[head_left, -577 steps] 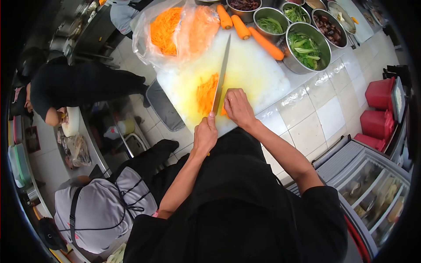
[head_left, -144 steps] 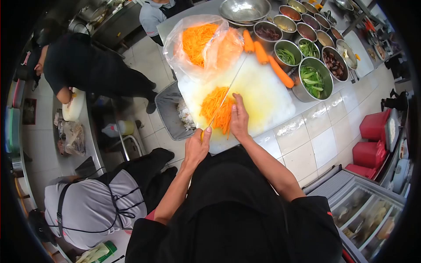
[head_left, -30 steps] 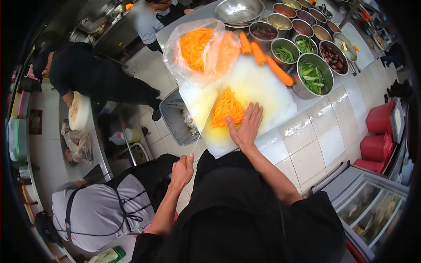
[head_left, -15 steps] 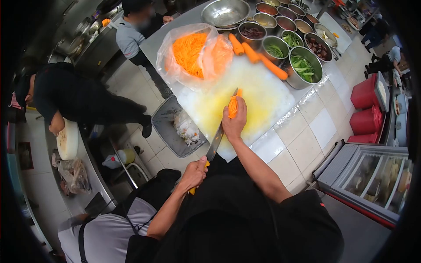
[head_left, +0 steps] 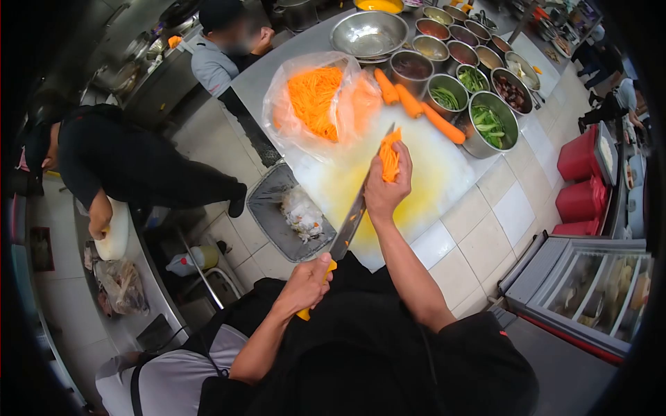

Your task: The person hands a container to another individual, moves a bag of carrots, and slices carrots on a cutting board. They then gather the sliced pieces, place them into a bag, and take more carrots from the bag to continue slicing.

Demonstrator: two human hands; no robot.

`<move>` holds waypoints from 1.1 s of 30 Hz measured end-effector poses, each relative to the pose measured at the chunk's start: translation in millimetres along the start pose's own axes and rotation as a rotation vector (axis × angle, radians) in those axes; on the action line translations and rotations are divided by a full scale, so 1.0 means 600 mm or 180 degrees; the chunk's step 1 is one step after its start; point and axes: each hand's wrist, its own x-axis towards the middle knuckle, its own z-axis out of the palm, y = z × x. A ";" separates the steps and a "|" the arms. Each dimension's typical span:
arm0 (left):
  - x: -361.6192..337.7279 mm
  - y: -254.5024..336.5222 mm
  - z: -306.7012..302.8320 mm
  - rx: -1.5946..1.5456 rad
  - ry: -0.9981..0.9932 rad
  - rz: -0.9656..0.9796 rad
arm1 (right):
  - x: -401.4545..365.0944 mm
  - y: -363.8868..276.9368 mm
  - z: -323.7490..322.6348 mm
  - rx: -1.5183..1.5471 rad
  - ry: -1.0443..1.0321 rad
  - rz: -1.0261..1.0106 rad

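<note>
My left hand [head_left: 305, 286] is wrapped round the yellow handle of a large knife [head_left: 352, 220], whose blade points away from me over the white cutting board [head_left: 440, 182]. In my right hand [head_left: 386, 193] is a bunch of shredded carrot [head_left: 390, 161], gripped right beside the far end of the blade. Orange bits cling to the metal. Yellow stains cover the middle of the board. Beyond it, a clear plastic bag [head_left: 355, 116] holds a heap of carrot shreds [head_left: 316, 100]. Whole peeled carrots [head_left: 442, 123] lie along the far side of the board.
Several metal pots of vegetables, including one with green leaves [head_left: 488, 127], crowd the back right. A steel bowl [head_left: 369, 35] stands behind the bag. Below the table's left edge is a grey bin [head_left: 267, 201] with scraps. Co-workers [head_left: 139, 163] stand to the left; a glass-topped fridge [head_left: 590, 284] is at right.
The view has shifted, so the table sits slightly lower and further right. Both hands keep their grips. The co-worker at left has moved the hand on a pale round object.
</note>
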 end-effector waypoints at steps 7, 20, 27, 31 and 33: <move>-0.018 0.092 -0.070 -0.0204 0.0921 0.0217 | 0.045 -0.065 0.186 0.0722 -0.0447 -0.0274; 0.109 0.183 -0.132 -0.0458 0.0951 -0.0085 | 0.118 0.158 0.309 -0.0629 -0.1098 -0.0382; 0.100 0.193 -0.142 -0.0530 0.0905 -0.0035 | 0.168 0.086 0.245 -0.1675 -0.1687 -0.0649; 0.114 0.204 -0.126 -0.0765 0.0722 -0.0026 | 0.154 0.084 0.232 -0.0792 -0.2285 -0.1365; 0.124 0.208 -0.120 -0.0858 0.0630 0.0053 | 0.139 0.079 0.238 -0.0435 -0.2451 -0.1366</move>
